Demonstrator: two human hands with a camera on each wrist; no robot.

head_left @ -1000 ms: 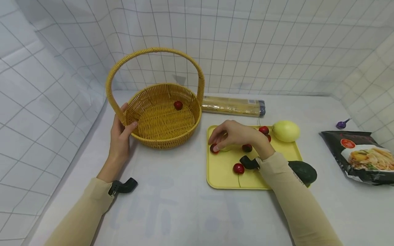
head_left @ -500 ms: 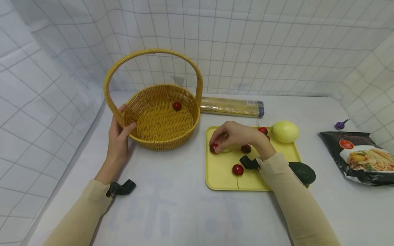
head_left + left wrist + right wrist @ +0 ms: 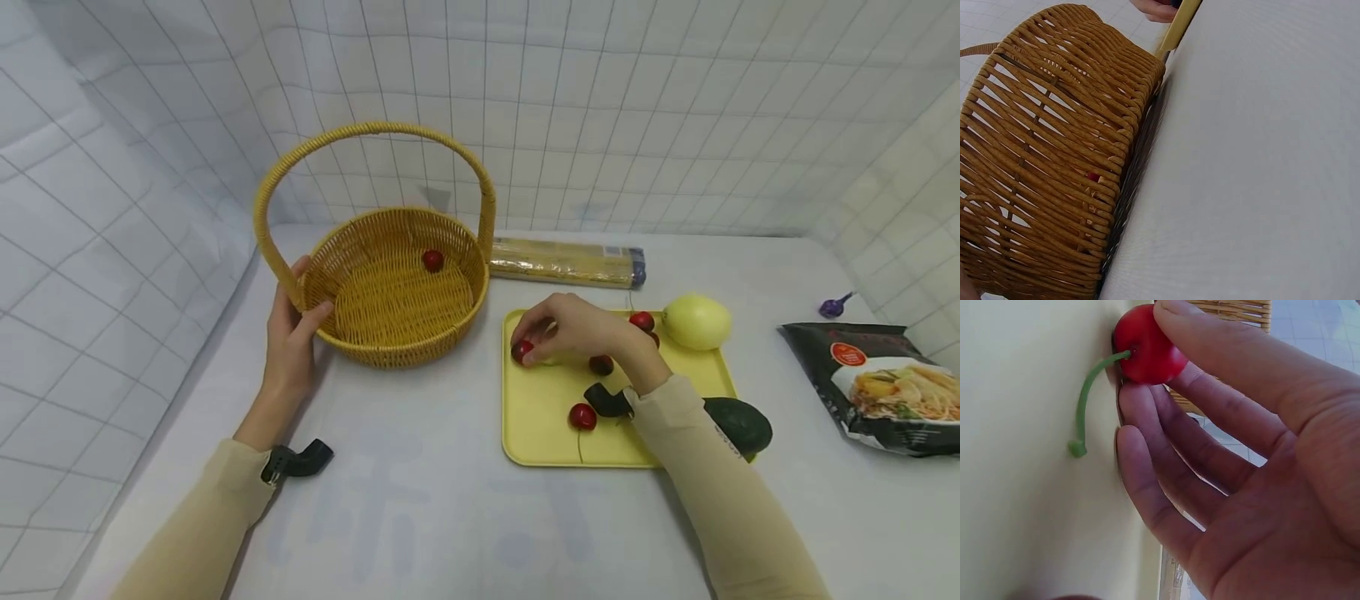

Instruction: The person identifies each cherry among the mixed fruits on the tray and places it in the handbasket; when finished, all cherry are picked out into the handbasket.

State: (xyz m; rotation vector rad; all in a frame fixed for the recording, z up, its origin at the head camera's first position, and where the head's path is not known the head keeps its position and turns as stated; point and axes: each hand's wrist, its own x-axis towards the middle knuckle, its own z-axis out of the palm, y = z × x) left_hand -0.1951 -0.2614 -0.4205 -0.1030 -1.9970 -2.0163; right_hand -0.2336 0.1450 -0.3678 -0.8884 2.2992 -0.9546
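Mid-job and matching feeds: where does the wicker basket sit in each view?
Head: wicker basket, left of centre.
Left wrist: wicker basket, large, filling much of the left side.
Right wrist: wicker basket, only partly visible, at the top right of centre.
Shared landmark: the right hand, which shows in all three.

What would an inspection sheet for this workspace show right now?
Surface: white table with faint grey patches.
Job's things: basket holding a single cherry; yellow tray bearing loose cherries.
Clutter: yellow fruit and dark green fruit at the tray's right edge; long packet behind; black food bag, small purple object farther right.
Hands: left hand grips the basket's rim; right hand pinches another cherry at the tray.
Cables: nothing seen.
Surroundings: white checked cloth behind and at the sides.
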